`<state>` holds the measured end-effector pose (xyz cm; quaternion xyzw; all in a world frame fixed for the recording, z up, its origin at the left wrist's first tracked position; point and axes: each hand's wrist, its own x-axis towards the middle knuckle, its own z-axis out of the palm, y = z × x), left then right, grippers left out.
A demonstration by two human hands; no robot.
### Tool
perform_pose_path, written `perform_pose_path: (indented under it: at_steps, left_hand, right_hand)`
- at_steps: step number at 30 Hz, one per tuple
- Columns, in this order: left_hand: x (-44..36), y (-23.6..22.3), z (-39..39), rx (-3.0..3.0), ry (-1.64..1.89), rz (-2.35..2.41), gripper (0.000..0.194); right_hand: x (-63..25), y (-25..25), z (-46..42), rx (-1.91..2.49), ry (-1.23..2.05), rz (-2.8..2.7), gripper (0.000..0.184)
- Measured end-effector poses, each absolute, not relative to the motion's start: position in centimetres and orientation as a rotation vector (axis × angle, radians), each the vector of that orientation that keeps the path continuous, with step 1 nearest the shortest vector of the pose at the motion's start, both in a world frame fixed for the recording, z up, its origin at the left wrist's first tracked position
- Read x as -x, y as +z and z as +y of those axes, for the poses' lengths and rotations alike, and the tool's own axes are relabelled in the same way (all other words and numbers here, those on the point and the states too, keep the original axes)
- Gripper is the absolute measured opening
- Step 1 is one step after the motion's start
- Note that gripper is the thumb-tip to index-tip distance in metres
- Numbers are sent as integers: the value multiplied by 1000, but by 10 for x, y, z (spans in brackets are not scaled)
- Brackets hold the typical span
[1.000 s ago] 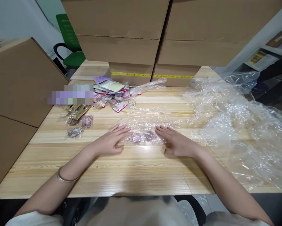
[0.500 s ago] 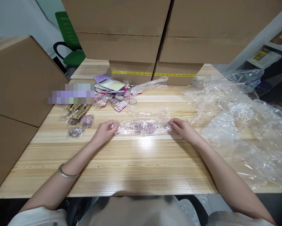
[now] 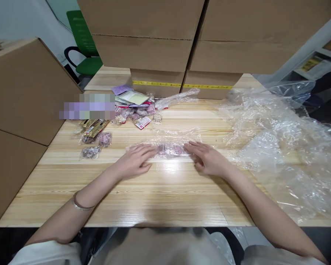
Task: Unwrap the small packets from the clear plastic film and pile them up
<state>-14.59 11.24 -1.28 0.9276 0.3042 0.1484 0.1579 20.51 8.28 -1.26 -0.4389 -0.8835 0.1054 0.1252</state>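
Observation:
A flat strip of clear plastic wrap point(image 3: 169, 151) lies on the wooden table in front of me, with small purple-pink pieces point(image 3: 178, 149) showing through its folds. My left hand point(image 3: 136, 161) rests with fingers stretched over the strip's left end. On the right end lies my right hand point(image 3: 206, 157), its fingers also extended and touching the film. The kind of the wrapped pieces cannot be made out through the shiny layers.
At the left back is a pile of small bagged items and cards point(image 3: 134, 99), with loose bagged pieces point(image 3: 90, 152) nearer me. Crumpled plastic film point(image 3: 275, 143) covers the table's right side. Cardboard boxes point(image 3: 143, 51) stand behind, and another box point(image 3: 24, 92) on the left.
Half a second ago both hands pinched the ends of the wrap strip; now they lie flat on it, closer together. Over the second, the strip was folded over into a narrower band.

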Motion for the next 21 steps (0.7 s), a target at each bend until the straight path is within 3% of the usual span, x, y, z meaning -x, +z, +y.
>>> perform_pose_path:
  at_steps: [4,8,11,13,16,19,21]
  left_hand:
    - [141,-15,119,-2470,520,1097,30]
    - [130,-16,119,-2361,651,1299,25]
    - [121,-20,119,-2415,428,1487,29]
    - [118,-23,118,-2488,278,1575,36]
    - [115,-25,113,-2658,377,1594,46]
    - [107,-25,100,-2826,554,1359,55]
    - [97,-28,90,-2856,509,1129,54]
  right_hand:
    - [-209,-20,95,1421,320,-2476,31]
    - [-196,-22,97,1710,332,-2318,25]
    - [-181,-24,94,1918,234,-2277,22]
    - [-177,-27,92,1956,25,-2224,24]
    - [-180,-28,91,1894,-153,-2137,40]
    - [-191,-22,92,1961,143,-2085,63]
    - [-198,-14,94,2103,443,-2045,62]
